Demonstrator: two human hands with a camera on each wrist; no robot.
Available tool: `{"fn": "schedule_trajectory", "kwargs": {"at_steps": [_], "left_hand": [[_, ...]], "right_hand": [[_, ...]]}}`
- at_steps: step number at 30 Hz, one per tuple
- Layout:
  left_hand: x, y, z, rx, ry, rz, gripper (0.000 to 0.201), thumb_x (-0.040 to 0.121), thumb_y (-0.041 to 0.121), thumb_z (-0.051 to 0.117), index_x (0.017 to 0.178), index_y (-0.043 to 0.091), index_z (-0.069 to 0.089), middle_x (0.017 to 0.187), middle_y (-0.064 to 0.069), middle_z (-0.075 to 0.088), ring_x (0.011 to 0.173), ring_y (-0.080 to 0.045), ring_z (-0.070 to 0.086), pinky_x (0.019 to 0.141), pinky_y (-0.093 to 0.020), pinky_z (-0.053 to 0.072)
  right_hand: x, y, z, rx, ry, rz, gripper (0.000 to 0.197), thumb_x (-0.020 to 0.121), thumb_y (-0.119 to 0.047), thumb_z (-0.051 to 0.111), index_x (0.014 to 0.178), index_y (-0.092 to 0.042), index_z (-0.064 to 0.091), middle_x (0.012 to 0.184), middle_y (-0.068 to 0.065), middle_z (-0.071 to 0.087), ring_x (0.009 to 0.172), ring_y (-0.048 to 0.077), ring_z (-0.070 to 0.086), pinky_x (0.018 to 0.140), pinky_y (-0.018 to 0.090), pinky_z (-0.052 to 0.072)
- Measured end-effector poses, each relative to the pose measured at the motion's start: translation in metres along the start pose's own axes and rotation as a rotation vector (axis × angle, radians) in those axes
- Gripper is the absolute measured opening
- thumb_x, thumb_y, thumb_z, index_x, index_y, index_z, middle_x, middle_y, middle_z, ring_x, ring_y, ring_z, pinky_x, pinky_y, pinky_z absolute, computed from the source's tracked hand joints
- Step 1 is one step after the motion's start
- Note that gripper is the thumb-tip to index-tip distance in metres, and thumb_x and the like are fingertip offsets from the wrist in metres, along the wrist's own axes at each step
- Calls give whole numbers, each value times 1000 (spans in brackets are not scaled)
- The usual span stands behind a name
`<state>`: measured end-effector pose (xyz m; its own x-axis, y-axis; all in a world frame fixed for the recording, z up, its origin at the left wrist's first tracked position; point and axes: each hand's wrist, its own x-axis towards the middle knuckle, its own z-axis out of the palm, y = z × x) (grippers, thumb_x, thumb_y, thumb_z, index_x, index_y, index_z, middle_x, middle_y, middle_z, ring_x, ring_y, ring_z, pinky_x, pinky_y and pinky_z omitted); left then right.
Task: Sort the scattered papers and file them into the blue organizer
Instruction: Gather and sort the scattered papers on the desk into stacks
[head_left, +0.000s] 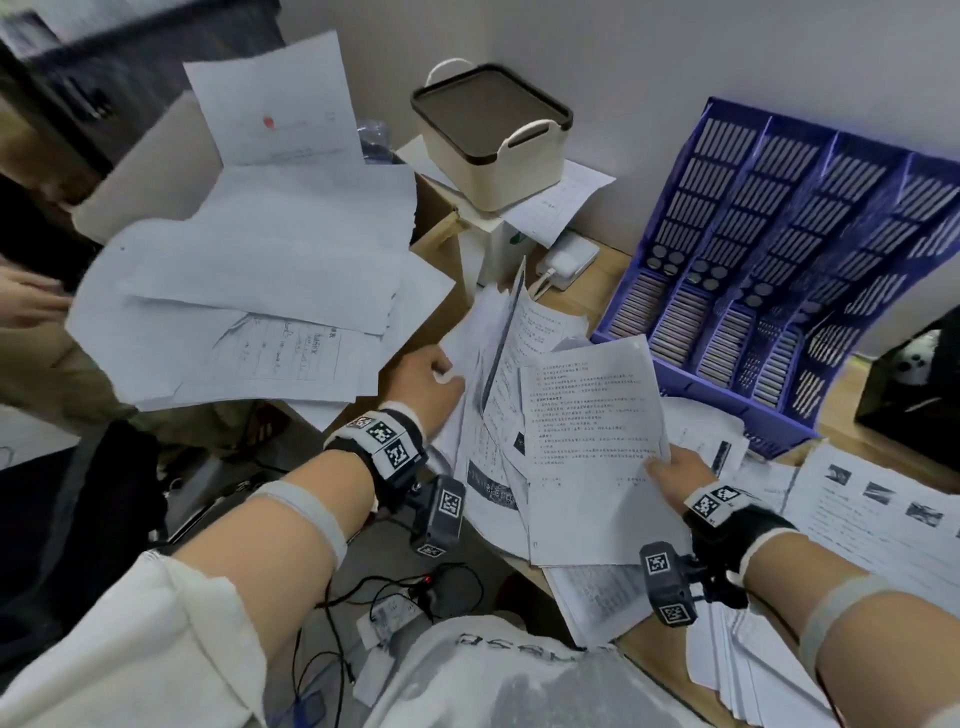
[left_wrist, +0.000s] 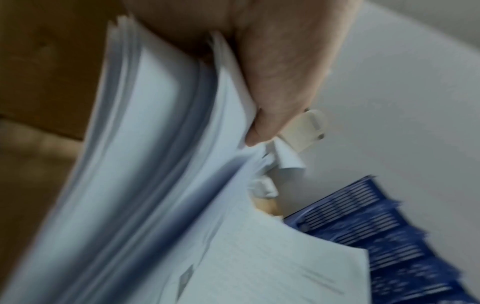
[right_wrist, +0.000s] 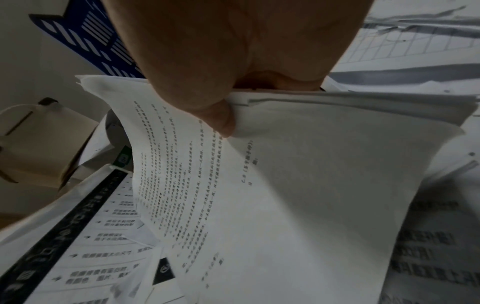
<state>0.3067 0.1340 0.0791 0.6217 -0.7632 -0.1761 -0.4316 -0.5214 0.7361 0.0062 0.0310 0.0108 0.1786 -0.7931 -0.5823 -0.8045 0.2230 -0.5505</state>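
Observation:
My left hand (head_left: 431, 382) grips a thick bundle of white sheets (head_left: 485, 374) by its left edge; in the left wrist view the thumb (left_wrist: 275, 115) pinches the bundle (left_wrist: 161, 164). My right hand (head_left: 675, 475) pinches a printed text page (head_left: 587, 415) at its lower right corner, thumb (right_wrist: 221, 121) on top of the page (right_wrist: 298, 185). The blue organizer (head_left: 779, 270) stands against the wall at the right, its slots holding no paper, also seen in the left wrist view (left_wrist: 389, 236) and the right wrist view (right_wrist: 91, 39). More papers (head_left: 857, 519) lie loose on the desk.
A cream bin with a dark rim (head_left: 493, 135) sits on a box behind the papers. Another person's hand (head_left: 31, 301) holds a fan of sheets (head_left: 260, 291) at the left. A white charger (head_left: 566, 260) and a black box (head_left: 914, 384) lie near the organizer. Cables (head_left: 405, 592) hang below the desk.

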Motion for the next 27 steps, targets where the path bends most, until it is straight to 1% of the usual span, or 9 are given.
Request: {"fn": "schedule_trajectory", "kwargs": {"at_steps": [6,9,12,16,18,21,23,25,27], "left_hand": [[-11,74,-29,-65,177,226,16,85,27,67,78,16,58,73,7,58,70,-15,53,64,-26,39],[-16,111,-37,-168,179,342,19,88,25,69,79,15,55,75,7,54,70,-9,50,66,-23,40],[-21,144,-39,-363,121,385,22,89,25,71,75,24,54,81,0,59,73,-12,53,71,-26,47],[-24,171,-27,-789,-99,371,9,87,27,74,80,27,69,96,-12,70,89,-29,64,87,-51,56],[-21,174,-15,-898,-180,352,5,89,26,73,85,25,71,97,-13,72,92,-32,66,87,-54,57],[-9,150,21,-660,-125,222,14,92,29,70,95,16,66,89,-10,73,82,-27,69,78,-46,58],[-3,116,53,-460,-143,93,17,91,32,68,89,16,64,77,-8,68,74,-27,65,69,-42,56],[1,79,83,-244,-195,3,28,87,34,67,69,18,52,65,-7,53,66,-24,53,63,-35,41],[1,49,104,2,-246,-33,38,90,28,64,63,18,39,63,-10,39,64,-20,42,59,-31,26]], "right_hand": [[-12,-11,-28,89,140,-109,28,96,-14,47,117,-4,62,110,19,64,100,35,58,83,32,42],[-19,-15,-54,196,250,-133,30,97,-18,48,121,-6,62,117,14,65,107,33,59,88,32,41],[-30,-11,-82,315,345,-147,31,99,-16,47,126,-5,59,122,16,64,114,32,57,87,28,39],[-41,13,-117,429,494,-104,35,99,-17,48,130,-6,58,131,15,61,122,34,55,98,31,39],[-45,33,-130,484,541,-58,35,98,-16,49,130,-5,58,130,14,61,121,34,55,98,32,39],[-57,63,-142,516,610,-8,34,97,-11,47,128,-4,59,125,10,61,117,28,56,97,32,40],[-66,84,-144,497,642,51,35,98,-8,45,129,1,57,129,17,59,120,33,54,96,31,39],[-77,101,-145,449,646,115,35,97,-5,43,129,5,54,132,26,56,121,40,52,98,36,40],[-84,118,-144,408,644,175,37,97,-4,43,131,5,52,135,28,53,122,43,51,99,39,40]]}}
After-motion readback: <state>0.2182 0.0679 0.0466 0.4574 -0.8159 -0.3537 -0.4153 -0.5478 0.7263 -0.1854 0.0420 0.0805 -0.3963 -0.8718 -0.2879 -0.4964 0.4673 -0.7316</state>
